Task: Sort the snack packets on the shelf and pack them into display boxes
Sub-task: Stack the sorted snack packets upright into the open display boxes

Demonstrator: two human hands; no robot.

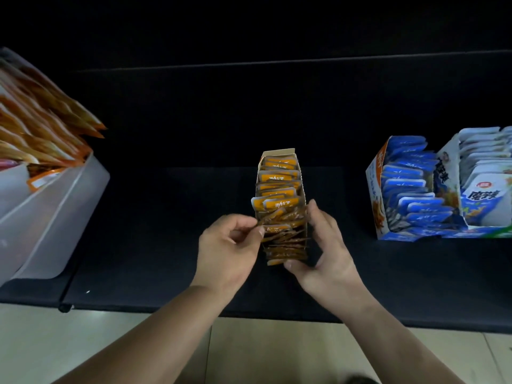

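On the dark shelf [166,217], the left hand [230,245] pinches an orange packet [267,218] at the near end of the narrow display box [303,195]. The right hand [324,245], just beside it, grips that box. Packing looks nearly done; next, the packet needs seating upright. Blue boxes [410,189] stand well beyond the right hand.

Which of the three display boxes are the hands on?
The orange box: left hand pinches its packet, right hand grips its side. The blue box and white box stand untouched.
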